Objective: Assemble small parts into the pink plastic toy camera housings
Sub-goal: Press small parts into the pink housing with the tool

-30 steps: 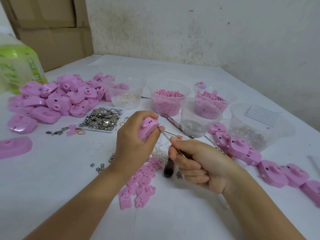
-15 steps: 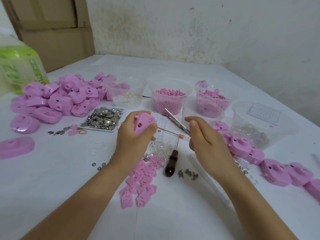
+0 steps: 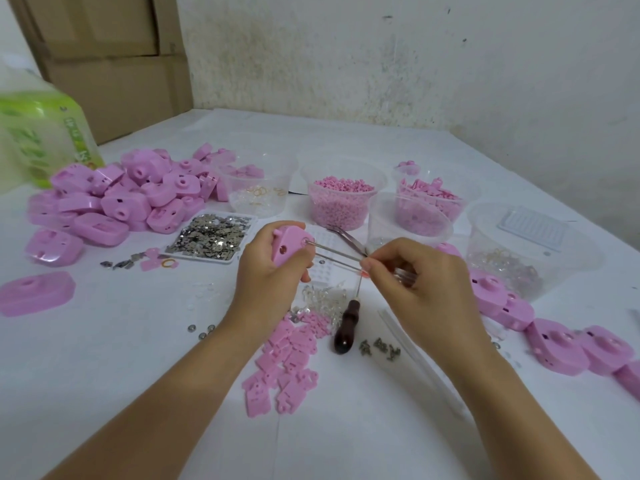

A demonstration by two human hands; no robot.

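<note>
**Housing held up over a crowded counter, tweezers at its hole**

The left hand point(image 3: 266, 271) grips one pink housing point(image 3: 289, 249), fingers curled round it, above the middle of the counter point(image 3: 104, 358). The right hand point(image 3: 415, 285) pinches thin metal tweezers point(image 3: 337, 259) between thumb and fingertips. Their tips reach a small hole in the housing's face.

Five clear tubs stand behind the hands. The leftmost tub point(image 3: 258, 188) holds a few yellowish rings and clear bits. The next tub point(image 3: 341, 199) is heaped with tiny pink pellets. Another point(image 3: 433, 199) holds larger pink pieces, and the low tub point(image 3: 398, 223) in front of it holds something small that I cannot make out. The big tub point(image 3: 526, 251) on the right holds a white ridged plate point(image 3: 533, 230) and a tangle of clear parts. A shallow tray point(image 3: 211, 237) of silvery metal pieces lies just left of the held housing.

A heap of housings point(image 3: 128, 199) fills the far left, and a row of housings point(image 3: 554, 344) runs off toward the right edge. Between the forearms lie flat pink plates point(image 3: 287, 362), a dark-handled awl point(image 3: 346, 327) and a few screws point(image 3: 379, 348). The widest bare stretch of counter is at the near left.

The counter has a white cover and meets a stained pale wall point(image 3: 415, 64) along its far and right sides. Cardboard boxes point(image 3: 104, 57) and a green-labelled pack point(image 3: 38, 140) stand at the far left.
</note>
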